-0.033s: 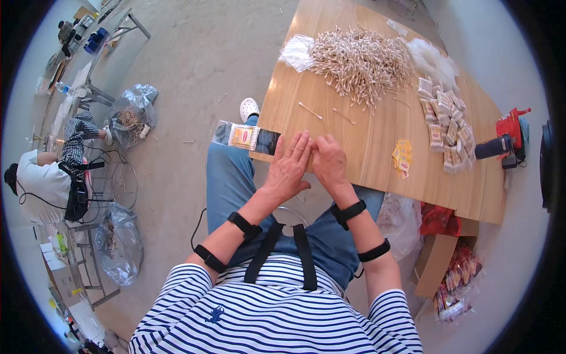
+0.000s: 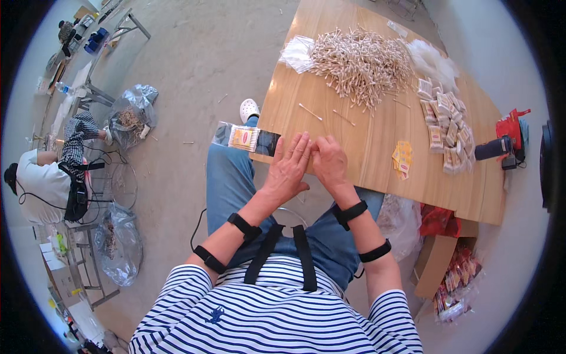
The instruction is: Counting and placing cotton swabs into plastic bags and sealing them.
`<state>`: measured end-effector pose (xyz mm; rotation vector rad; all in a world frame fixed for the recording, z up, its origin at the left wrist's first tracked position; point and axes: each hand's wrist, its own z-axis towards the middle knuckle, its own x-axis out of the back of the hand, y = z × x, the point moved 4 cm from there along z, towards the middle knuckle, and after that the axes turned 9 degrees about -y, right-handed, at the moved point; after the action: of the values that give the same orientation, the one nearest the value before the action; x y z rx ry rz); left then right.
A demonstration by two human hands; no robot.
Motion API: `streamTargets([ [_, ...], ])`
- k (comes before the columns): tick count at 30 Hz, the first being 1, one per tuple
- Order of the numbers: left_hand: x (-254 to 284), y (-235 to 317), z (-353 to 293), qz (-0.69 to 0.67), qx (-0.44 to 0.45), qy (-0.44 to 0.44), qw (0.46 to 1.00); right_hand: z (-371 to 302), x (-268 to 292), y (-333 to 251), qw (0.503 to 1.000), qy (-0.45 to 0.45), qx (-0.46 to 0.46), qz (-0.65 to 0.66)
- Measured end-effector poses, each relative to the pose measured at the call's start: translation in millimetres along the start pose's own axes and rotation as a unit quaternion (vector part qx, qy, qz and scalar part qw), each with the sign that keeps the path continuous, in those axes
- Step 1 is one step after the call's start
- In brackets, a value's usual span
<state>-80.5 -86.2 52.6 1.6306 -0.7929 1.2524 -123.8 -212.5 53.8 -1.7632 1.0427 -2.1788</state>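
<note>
While I watched through the head camera, my left hand [image 2: 287,170] lay with fingers extended at the near edge of the table [image 2: 367,154], clasping nothing. Just beside it, my right hand [image 2: 329,159] was curled; I could not tell whether it pinched anything. The swab packet [image 2: 243,138] jutted over the table's left edge, beside the left hand.

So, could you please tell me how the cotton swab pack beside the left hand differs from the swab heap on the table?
The swab pack lines its swabs up in a neat row; the swab heap is jumbled at all angles. The pack is small, while the heap covers far more area. The pack juts past the left edge of the table, whereas the heap lies toward the far side. Both contain white-tipped swabs.
</note>
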Motion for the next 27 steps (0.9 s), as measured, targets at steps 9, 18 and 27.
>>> streamTargets([
  [9,3,8,2,0.02,0.022,-0.028,0.999,71,0,6,0.991,0.056,-0.019,-0.117],
  [18,1,5,0,0.018,0.035,-0.033,0.999,42,43,50,0.984,0.061,-0.123,-0.112],
  [27,-2,7,2,0.025,0.035,-0.039,0.998,30,7,33,0.999,0.022,-0.009,-0.022],
])
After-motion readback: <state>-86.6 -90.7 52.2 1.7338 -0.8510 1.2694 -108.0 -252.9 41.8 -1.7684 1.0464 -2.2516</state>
